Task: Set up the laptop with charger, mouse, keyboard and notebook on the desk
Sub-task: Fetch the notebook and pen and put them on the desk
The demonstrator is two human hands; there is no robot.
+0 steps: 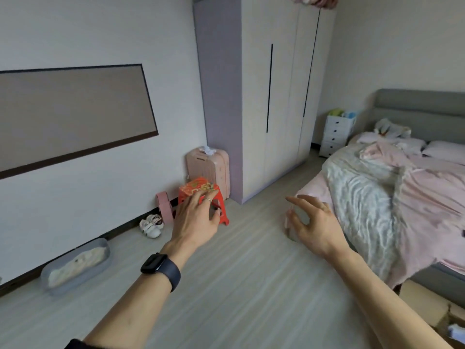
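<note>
While seemingly carrying nothing (left hand (196,220) fingers loosely splayed, right hand (317,222) fingers wide), turn from bed (402,197) at 3 o'clock; locate desk and laptop first.

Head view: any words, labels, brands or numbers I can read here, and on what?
No text is legible.
Red box on the red stool: gold print, too blurred to read.
Smartwatch: screen dark, nothing shown.

Pale floor (251,285) with red stool (223,215), pink suitcase (211,167), shoes (151,225), grey tub (75,283)
</note>
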